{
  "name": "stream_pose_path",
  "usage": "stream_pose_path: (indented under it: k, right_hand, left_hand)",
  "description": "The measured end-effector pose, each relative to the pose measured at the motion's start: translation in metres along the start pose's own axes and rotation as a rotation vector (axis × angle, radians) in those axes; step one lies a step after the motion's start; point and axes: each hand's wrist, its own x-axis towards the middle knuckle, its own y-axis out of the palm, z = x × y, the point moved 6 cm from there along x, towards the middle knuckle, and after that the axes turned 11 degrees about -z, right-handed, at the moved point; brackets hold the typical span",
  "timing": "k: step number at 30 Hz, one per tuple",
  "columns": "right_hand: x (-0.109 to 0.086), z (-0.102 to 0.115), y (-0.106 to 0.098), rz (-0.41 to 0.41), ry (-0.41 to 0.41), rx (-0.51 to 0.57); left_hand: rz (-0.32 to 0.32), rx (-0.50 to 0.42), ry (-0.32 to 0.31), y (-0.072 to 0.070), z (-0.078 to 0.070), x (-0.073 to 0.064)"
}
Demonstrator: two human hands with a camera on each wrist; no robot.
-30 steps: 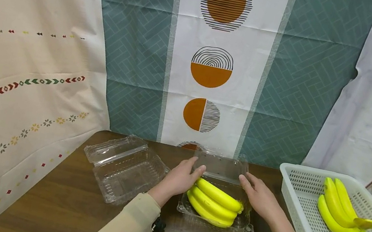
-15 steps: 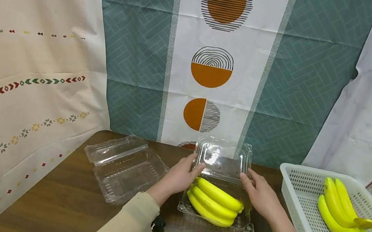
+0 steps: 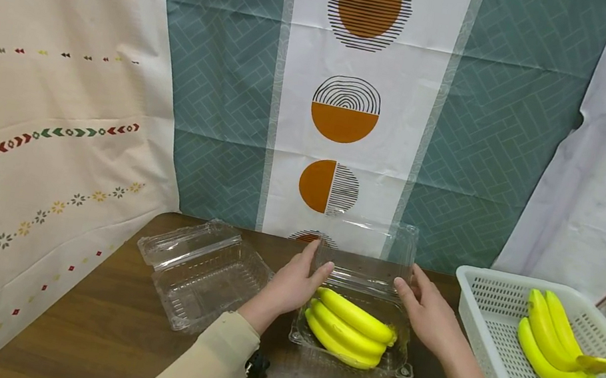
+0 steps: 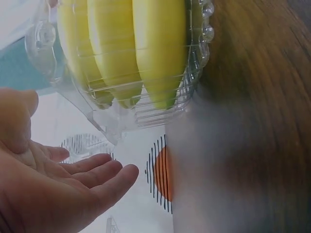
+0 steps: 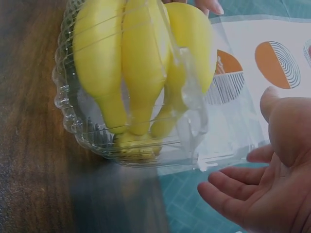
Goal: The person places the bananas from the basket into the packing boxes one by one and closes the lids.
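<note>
A bunch of yellow bananas (image 3: 345, 331) lies in the base of a clear plastic clamshell box (image 3: 405, 371) on the wooden table. The box's lid (image 3: 367, 254) stands raised on its hinge at the back. At the lid's left side is my left hand (image 3: 292, 285), thumb in front of the lid. My right hand (image 3: 430, 313) is at the lid's right side, its thumb likewise in front. In the left wrist view the fingers (image 4: 104, 182) are loosely extended beside the box. The right wrist view shows extended fingers (image 5: 228, 191) near the box's end.
Left of the bananas lies a second clear clamshell box (image 3: 212, 288), open and without fruit. A white perforated basket (image 3: 479, 375) stands on the right, with another banana bunch (image 3: 552, 341) in it. Patterned cloths (image 3: 221, 100) hang behind and beside the table (image 3: 119, 332).
The lid has swung up from leaning back to nearly upright. Both hands have risen slightly along its sides, while the bananas and the second box have stayed put.
</note>
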Motion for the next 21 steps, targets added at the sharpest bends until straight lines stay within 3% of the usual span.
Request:
stream_pose_path:
  k: [12,21]
  right_hand:
    - [-0.002,0.008,-0.011,-0.061,-0.039,0.038]
    - [-0.004,0.014,-0.020,-0.122,-0.080,0.089]
  left_hand:
    - [-0.027,-0.024,0.034,-0.006,-0.006,0.000]
    - [-0.048,-0.044,0.015,-0.012,-0.014,0.000]
